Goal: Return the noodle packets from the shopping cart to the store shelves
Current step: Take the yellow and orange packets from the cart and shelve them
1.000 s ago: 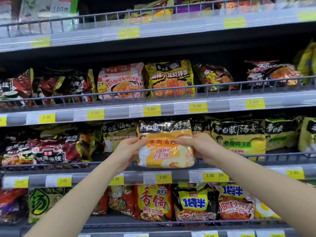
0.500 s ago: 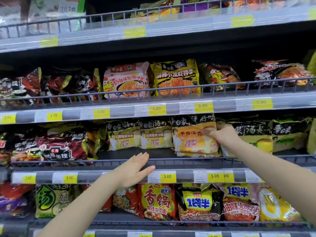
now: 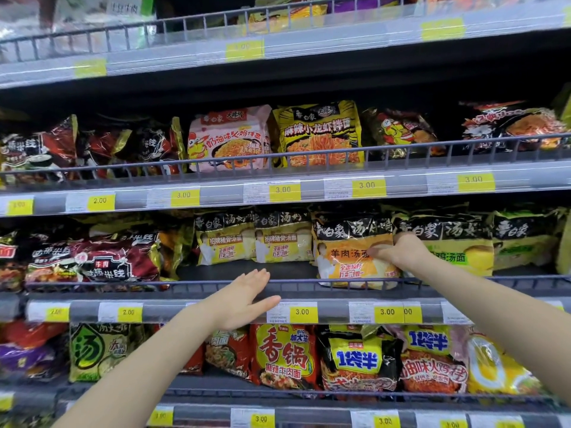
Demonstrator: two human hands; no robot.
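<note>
The orange noodle packet [image 3: 355, 257] looks light, soft and crinkly, with slippery film and brittle noodles inside, so it is best held gently by its edges. It stands on the middle shelf [image 3: 216, 285] behind the wire rail, where the right hand [image 3: 398, 251] pinches its upper right edge. The left hand [image 3: 244, 299] hovers flat and empty, well apart to its lower left.
</note>
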